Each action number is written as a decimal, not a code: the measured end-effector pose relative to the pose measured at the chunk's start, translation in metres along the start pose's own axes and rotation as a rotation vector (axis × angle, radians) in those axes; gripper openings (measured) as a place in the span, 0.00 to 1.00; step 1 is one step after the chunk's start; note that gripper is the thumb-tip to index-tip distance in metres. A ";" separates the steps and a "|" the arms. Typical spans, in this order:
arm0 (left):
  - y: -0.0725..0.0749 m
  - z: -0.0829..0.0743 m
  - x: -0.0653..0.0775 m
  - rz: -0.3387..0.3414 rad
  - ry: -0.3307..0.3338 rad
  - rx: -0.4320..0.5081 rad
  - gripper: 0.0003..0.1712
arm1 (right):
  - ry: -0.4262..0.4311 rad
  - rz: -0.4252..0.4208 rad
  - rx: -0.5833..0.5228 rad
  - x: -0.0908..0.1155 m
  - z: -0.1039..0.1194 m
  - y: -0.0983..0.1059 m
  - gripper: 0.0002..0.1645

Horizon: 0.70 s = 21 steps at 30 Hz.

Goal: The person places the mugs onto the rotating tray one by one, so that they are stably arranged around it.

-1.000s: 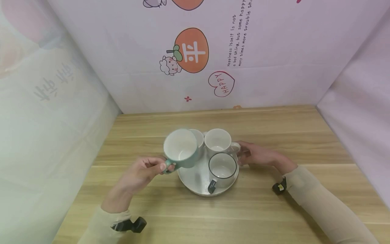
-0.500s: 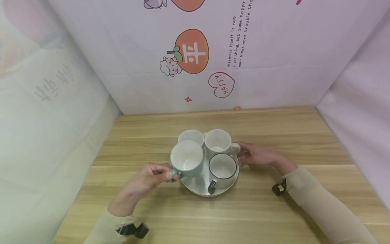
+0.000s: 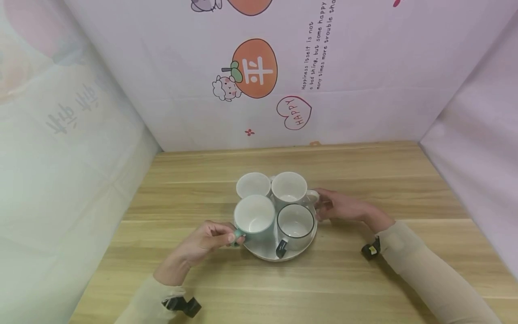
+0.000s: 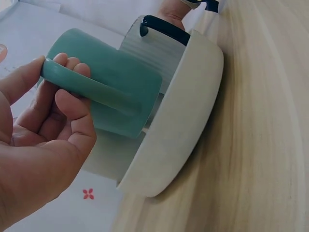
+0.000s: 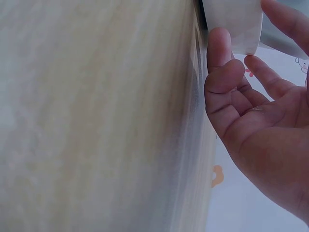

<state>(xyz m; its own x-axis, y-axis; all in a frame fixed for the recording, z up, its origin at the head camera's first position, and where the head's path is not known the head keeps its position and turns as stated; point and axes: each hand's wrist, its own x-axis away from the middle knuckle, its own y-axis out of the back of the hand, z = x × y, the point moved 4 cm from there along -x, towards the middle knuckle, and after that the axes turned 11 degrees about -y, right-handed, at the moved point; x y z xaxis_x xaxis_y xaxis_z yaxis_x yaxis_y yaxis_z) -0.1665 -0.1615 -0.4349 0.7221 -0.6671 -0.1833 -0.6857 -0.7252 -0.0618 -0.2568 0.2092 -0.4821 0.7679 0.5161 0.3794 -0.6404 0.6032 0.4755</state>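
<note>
My left hand (image 3: 206,243) pinches the handle of a teal mug (image 4: 96,72) with a white inside. The mug stands upright at the front left of a round white tray (image 3: 264,253); whether its base touches the tray I cannot tell. Behind it is a white mug (image 3: 252,182), and at the back right another white mug (image 3: 289,185) has its handle pointing right. A white mug with a dark rim and dark handle (image 3: 296,225) occupies the front right. At the tray's right edge, my right hand (image 3: 340,204) touches the outer wall with slightly bent fingers (image 5: 219,48).
The tray rests on a wood-grain table (image 3: 344,279). A white printed cloth (image 3: 348,103) rises behind the table's back edge, with more cloth (image 3: 73,180) along the left and right sides.
My left hand has carried the teal mug right and toward me, lowering it over the tray's front left. The back left white mug shows more. My right hand has stayed put.
</note>
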 end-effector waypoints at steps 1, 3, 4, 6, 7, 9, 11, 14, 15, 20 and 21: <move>0.000 0.002 0.000 0.003 -0.001 -0.002 0.12 | 0.000 -0.001 0.004 0.000 0.000 0.000 0.41; 0.001 0.006 -0.001 0.005 0.002 -0.002 0.11 | 0.000 -0.002 0.008 0.000 0.000 0.000 0.41; 0.001 0.007 -0.001 0.008 0.003 -0.001 0.11 | 0.000 -0.004 0.010 -0.001 0.000 0.000 0.41; 0.002 0.010 -0.001 0.011 0.007 0.001 0.11 | -0.004 -0.009 0.016 -0.001 -0.001 0.000 0.41; 0.002 0.011 -0.002 0.013 0.009 0.002 0.11 | -0.007 -0.008 0.013 -0.001 -0.001 0.000 0.41; 0.003 0.013 -0.003 0.016 0.017 0.001 0.11 | -0.011 -0.006 0.010 0.000 -0.001 0.000 0.40; 0.004 0.014 -0.004 0.019 0.025 0.002 0.11 | -0.015 -0.004 0.008 0.000 -0.001 0.000 0.40; 0.005 0.017 -0.005 0.023 0.041 0.004 0.11 | -0.014 -0.002 0.006 0.000 -0.001 0.000 0.41; 0.005 0.018 -0.005 0.024 0.045 0.007 0.11 | -0.013 -0.004 0.010 0.000 -0.001 0.000 0.41; 0.008 0.022 -0.005 0.028 0.068 0.005 0.10 | -0.005 -0.013 0.010 -0.003 -0.003 0.000 0.41; 0.008 0.023 -0.005 0.030 0.072 0.003 0.10 | -0.002 -0.013 0.007 -0.003 -0.004 0.000 0.41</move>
<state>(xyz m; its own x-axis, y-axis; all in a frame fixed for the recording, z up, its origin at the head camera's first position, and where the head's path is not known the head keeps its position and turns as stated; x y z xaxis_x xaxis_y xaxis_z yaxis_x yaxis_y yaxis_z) -0.1778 -0.1603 -0.4568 0.7057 -0.6992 -0.1145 -0.7074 -0.7043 -0.0598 -0.2594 0.2102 -0.4859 0.7764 0.5068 0.3747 -0.6300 0.6056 0.4862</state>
